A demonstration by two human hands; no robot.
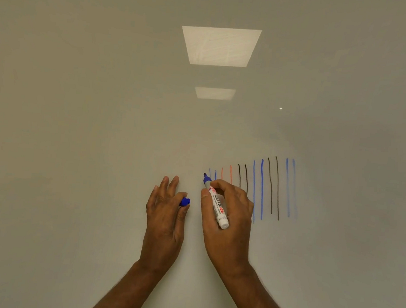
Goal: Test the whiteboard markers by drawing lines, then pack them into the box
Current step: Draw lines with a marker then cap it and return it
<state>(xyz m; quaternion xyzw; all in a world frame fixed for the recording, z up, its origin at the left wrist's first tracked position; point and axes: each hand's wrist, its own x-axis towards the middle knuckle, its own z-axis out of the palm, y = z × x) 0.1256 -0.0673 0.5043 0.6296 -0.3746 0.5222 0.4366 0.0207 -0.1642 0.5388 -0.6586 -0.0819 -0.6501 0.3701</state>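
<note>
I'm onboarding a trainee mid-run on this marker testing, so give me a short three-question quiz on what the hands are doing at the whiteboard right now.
1. True or false: the marker in the right hand is capped.
2. What does the left hand pinch? A) a marker cap B) an eraser C) the box
3. Fill in: the drawn lines on the whiteboard lie mostly to the ____ of the marker.
Key: 1 false; 2 A; 3 right.

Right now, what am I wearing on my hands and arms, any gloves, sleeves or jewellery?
Nothing shows. The left hand and right hand are ungloved, with no rings visible on the fingers. The left forearm and right forearm are uncovered down to the frame edge: no sleeves, watch or band.
</note>
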